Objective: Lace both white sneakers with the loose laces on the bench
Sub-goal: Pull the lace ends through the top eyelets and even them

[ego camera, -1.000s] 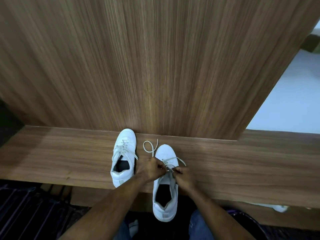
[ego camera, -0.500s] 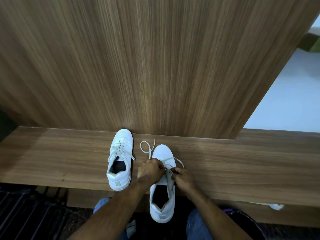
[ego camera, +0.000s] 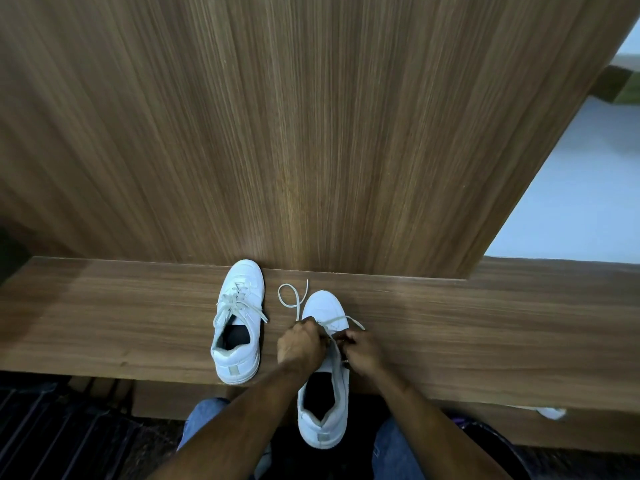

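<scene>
Two white sneakers sit on the wooden bench (ego camera: 485,334). The left sneaker (ego camera: 239,323) is laced, its lace ends lying loose over its tongue. The right sneaker (ego camera: 323,382) has its heel hanging over the bench's front edge. A white lace (ego camera: 291,297) runs from it and loops on the bench beside its toe. My left hand (ego camera: 299,344) grips the lace at the sneaker's left side. On the other side, my right hand (ego camera: 362,349) pinches the lace over the eyelets. My hands hide the eyelets.
A tall wooden panel (ego camera: 311,133) rises straight behind the bench, close to both toes. My knees in blue jeans (ego camera: 394,452) are under the bench edge. A small white thing (ego camera: 552,413) lies below the bench at the right. Dark slatted flooring (ego camera: 52,438) is lower left.
The view has shifted slightly. My hands stay on the right sneaker's lace, working it a little; the loop by the toe has barely moved. The left sneaker is unchanged.
</scene>
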The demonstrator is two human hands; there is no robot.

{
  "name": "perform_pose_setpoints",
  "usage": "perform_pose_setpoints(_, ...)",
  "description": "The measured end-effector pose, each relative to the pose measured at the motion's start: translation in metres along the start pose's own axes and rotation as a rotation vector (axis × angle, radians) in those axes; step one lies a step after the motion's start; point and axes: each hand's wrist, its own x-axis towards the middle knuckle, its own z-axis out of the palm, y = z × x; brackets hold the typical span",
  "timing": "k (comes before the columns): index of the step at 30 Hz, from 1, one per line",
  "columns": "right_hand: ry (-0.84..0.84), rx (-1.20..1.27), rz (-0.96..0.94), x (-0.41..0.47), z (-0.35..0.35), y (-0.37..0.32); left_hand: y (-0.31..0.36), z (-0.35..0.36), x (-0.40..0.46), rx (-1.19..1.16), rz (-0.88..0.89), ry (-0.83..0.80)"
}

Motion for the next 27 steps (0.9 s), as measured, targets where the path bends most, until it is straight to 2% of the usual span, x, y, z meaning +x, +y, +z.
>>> perform_pose_setpoints(5,0.060,-0.227,-0.046,0.006,0.002,-0.010,-0.003,-0.001,-0.004,0.014,-0.002,-0.003)
perform_pose_setpoints(9,0.115,-0.411,-0.107,0.006,0.000,-0.012,-0.012,-0.004,-0.007,0.093,0.113,0.045)
perform_pose_setpoints(11,0.179,-0.345,-0.097,0.010,-0.012,-0.011,-0.018,-0.005,-0.009,0.077,0.139,0.084)
perform_pose_setpoints(14,0.401,-0.203,-0.070,0.016,-0.051,-0.012,-0.026,-0.007,-0.012,0.066,0.134,0.114)
perform_pose_setpoints(16,0.558,-0.121,-0.037,0.018,-0.085,-0.013,-0.029,-0.009,-0.014,-0.002,0.073,0.122)
perform_pose_setpoints(19,0.684,-0.042,-0.020,0.017,-0.115,-0.013,-0.029,-0.013,-0.017,-0.136,-0.031,0.076)
perform_pose_setpoints(23,0.572,-0.288,-0.043,-0.004,-0.097,-0.013,-0.021,-0.014,-0.018,-0.095,-0.064,0.033)
perform_pose_setpoints(27,0.256,-0.562,-0.268,-0.012,-0.051,-0.001,-0.018,-0.016,-0.018,-0.102,-0.077,0.011)
